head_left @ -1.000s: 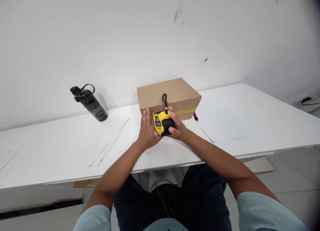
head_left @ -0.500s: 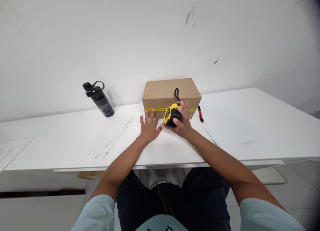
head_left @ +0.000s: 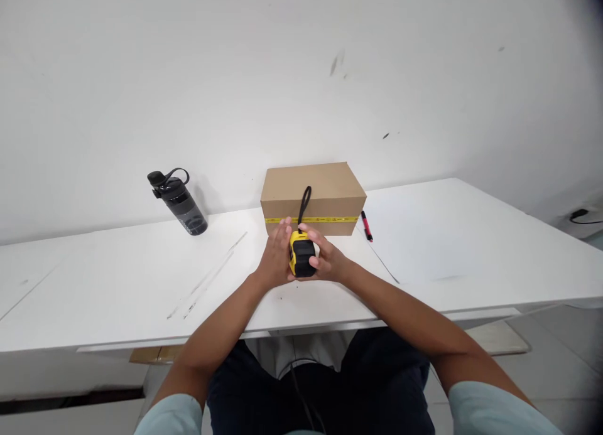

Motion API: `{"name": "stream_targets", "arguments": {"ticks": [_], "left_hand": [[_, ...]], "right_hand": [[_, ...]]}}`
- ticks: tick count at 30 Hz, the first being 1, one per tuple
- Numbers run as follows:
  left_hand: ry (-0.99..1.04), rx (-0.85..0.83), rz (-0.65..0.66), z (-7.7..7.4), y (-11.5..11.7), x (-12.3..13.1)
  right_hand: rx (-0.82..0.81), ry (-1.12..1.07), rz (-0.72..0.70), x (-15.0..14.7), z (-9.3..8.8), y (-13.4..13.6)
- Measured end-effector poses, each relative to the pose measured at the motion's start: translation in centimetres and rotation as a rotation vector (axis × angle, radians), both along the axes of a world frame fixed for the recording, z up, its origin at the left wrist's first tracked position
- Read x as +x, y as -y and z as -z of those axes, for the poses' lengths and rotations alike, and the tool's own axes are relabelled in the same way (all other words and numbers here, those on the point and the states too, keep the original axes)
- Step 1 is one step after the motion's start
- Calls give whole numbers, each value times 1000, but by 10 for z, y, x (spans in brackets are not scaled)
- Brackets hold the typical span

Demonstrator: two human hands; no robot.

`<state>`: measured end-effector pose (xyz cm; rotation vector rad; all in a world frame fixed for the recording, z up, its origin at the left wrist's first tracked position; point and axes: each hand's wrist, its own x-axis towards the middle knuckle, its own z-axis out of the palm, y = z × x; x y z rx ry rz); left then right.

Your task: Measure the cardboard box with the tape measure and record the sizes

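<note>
My right hand (head_left: 330, 259) is wrapped round the right side of a yellow and black tape measure (head_left: 304, 259). A black wrist strap (head_left: 305, 203) stands up from its top. My left hand (head_left: 276, 256) lies against the tape measure's left side, fingers extended and close together, so the tool sits between both hands. Just behind them a closed brown cardboard box (head_left: 313, 182) rests on the table, with a thin yellow printed band (head_left: 330, 220) across its front face. The hands cover part of that face.
A dark water bottle (head_left: 181, 204) with a carry loop stands left of the box. Right of the box lies a red and black marker (head_left: 366, 226). All are on a white table (head_left: 424, 247) against a white wall (head_left: 245, 83). A cable (head_left: 581, 215) shows at far right.
My left hand has left the front of the box and come against the tape measure. My right hand has drawn the tape measure back from the box and turned it more upright.
</note>
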<state>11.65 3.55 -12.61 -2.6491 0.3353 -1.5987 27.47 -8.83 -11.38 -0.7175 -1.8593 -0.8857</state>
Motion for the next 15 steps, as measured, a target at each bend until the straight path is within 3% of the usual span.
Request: {"name": "stream_targets", "arguments": {"ticks": [6, 10, 12, 15], "left_hand": [[95, 34, 55, -5, -3, -2], [81, 4, 43, -7, 1, -4], [70, -16, 7, -8, 2, -4], [55, -11, -40, -8, 2, -4]], "right_hand": [[-90, -13, 1, -9, 6, -2], [-213, 126, 128, 24, 15, 4], [-253, 50, 298, 57, 15, 17], [-293, -468, 830, 116, 5, 50]]}}
